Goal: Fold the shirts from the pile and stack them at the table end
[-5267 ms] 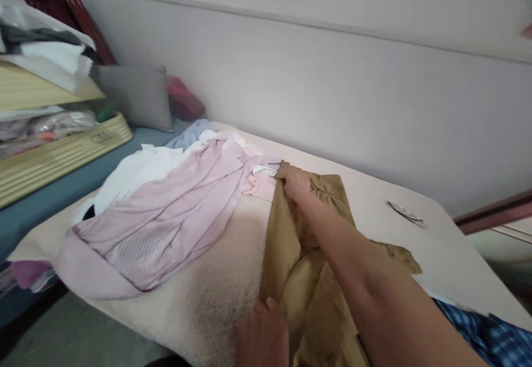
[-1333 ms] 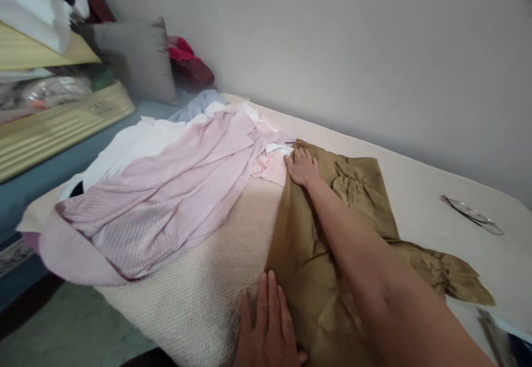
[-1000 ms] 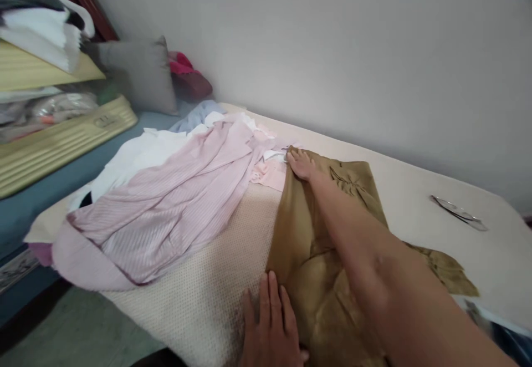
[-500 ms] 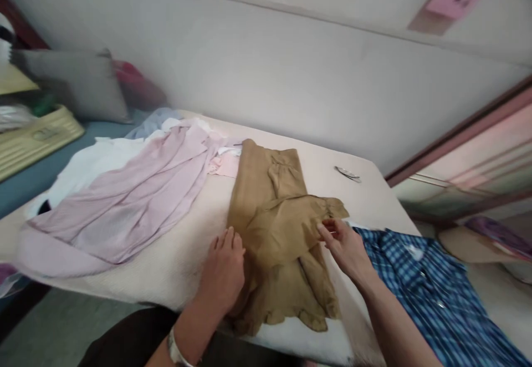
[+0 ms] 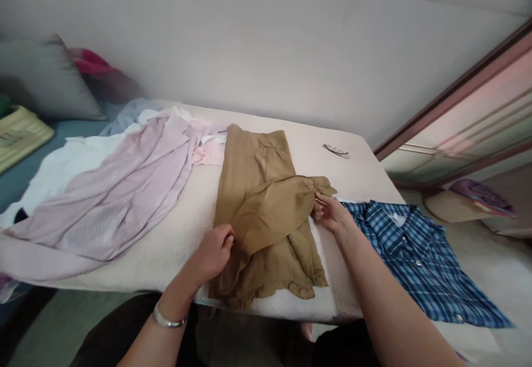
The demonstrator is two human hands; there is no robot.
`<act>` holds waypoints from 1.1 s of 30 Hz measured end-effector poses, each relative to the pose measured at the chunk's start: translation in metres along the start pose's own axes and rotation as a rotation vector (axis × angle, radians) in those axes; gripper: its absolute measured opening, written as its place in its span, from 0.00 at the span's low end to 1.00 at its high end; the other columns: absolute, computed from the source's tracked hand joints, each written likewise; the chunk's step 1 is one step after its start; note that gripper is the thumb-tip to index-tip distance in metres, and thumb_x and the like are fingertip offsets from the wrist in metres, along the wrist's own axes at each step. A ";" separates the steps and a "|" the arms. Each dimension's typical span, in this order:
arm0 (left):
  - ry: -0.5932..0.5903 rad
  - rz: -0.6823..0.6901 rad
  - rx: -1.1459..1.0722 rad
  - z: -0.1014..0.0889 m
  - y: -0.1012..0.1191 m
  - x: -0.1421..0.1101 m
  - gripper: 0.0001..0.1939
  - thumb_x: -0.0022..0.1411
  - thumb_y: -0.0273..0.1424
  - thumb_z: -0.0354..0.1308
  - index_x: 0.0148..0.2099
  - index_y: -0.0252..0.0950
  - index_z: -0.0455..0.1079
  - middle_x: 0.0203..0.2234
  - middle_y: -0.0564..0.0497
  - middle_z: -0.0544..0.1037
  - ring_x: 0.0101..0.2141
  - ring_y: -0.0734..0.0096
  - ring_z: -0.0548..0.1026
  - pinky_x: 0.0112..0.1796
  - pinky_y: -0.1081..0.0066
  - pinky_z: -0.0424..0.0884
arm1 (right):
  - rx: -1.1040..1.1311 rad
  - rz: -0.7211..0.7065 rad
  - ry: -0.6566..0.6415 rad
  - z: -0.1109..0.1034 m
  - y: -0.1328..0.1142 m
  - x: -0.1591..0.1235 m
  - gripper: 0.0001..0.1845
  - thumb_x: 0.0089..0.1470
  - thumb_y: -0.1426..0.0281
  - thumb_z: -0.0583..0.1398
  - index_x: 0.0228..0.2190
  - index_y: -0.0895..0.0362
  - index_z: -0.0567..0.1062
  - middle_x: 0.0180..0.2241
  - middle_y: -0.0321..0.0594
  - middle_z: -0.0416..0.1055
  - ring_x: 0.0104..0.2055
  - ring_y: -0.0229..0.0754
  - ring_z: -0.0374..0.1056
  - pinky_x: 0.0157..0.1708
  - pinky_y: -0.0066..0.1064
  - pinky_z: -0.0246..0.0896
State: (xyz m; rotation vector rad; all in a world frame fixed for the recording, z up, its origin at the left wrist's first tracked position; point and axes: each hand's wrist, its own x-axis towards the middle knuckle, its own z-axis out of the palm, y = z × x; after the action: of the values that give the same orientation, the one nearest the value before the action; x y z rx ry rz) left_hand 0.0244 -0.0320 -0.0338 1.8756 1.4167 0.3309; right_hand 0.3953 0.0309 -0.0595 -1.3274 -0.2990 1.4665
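Centrally, right hand (image 5: 333, 214) clamps thumb and finger on brown garment's (image 5: 270, 212) gathered cuff (image 5: 319, 185); left hand's (image 5: 214, 251) fingers curled together at garment's left edge; plaid shirt (image 5: 419, 261) lower right

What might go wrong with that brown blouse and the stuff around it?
The right hand pinches the sleeve near its gathered cuff; a careless pull could crease the brown blouse. The right forearm passes close to the blue plaid shirt and might drag it. A wide sweep might knock the eyeglasses beyond the blouse.
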 end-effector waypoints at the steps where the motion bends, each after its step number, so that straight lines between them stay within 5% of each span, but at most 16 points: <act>1: -0.022 -0.013 -0.083 -0.003 -0.001 -0.001 0.09 0.65 0.25 0.47 0.37 0.36 0.68 0.32 0.48 0.78 0.36 0.66 0.75 0.40 0.66 0.67 | -0.002 0.030 -0.022 0.000 -0.002 -0.001 0.13 0.49 0.71 0.67 0.26 0.55 0.65 0.15 0.25 0.59 0.12 0.28 0.50 0.10 0.18 0.45; 7: -0.142 -0.039 -0.350 -0.021 0.001 -0.013 0.10 0.65 0.29 0.46 0.38 0.36 0.69 0.32 0.49 0.79 0.34 0.68 0.77 0.37 0.68 0.69 | -0.001 0.021 -0.037 0.006 -0.010 -0.005 0.19 0.53 0.70 0.63 0.24 0.53 0.56 0.14 0.21 0.50 0.12 0.27 0.42 0.12 0.19 0.43; 13: -0.213 0.033 -0.059 -0.025 0.002 -0.019 0.10 0.64 0.31 0.48 0.35 0.36 0.70 0.30 0.49 0.78 0.33 0.66 0.75 0.35 0.68 0.65 | -0.113 -0.299 0.032 0.035 -0.010 -0.016 0.12 0.46 0.74 0.63 0.26 0.54 0.63 0.17 0.27 0.63 0.14 0.29 0.53 0.13 0.20 0.47; 20: -0.262 0.038 0.109 -0.018 0.007 -0.028 0.26 0.51 0.53 0.63 0.41 0.37 0.73 0.38 0.45 0.78 0.39 0.56 0.76 0.38 0.65 0.68 | -0.090 -0.584 -0.006 0.081 -0.024 -0.041 0.12 0.41 0.73 0.65 0.27 0.56 0.66 0.20 0.34 0.73 0.15 0.31 0.62 0.15 0.20 0.56; 27: -0.254 -0.033 0.119 -0.014 0.011 -0.032 0.30 0.50 0.53 0.63 0.47 0.35 0.71 0.45 0.41 0.77 0.46 0.48 0.75 0.46 0.58 0.70 | -0.107 -0.674 -0.047 0.175 -0.032 -0.003 0.13 0.45 0.73 0.63 0.31 0.54 0.63 0.23 0.34 0.75 0.24 0.38 0.75 0.21 0.22 0.70; 33: -0.163 -0.148 0.102 -0.004 0.003 -0.025 0.17 0.64 0.31 0.48 0.52 0.32 0.66 0.45 0.38 0.77 0.46 0.54 0.75 0.45 0.60 0.69 | -0.427 -0.538 -0.107 0.259 0.015 0.060 0.15 0.56 0.75 0.56 0.45 0.55 0.60 0.25 0.34 0.75 0.25 0.39 0.75 0.27 0.29 0.74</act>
State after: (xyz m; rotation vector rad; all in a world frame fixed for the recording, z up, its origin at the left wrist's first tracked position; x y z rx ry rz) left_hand 0.0157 -0.0534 -0.0233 1.8203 1.4735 0.0337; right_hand 0.1859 0.1894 -0.0149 -1.3572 -1.0025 1.0437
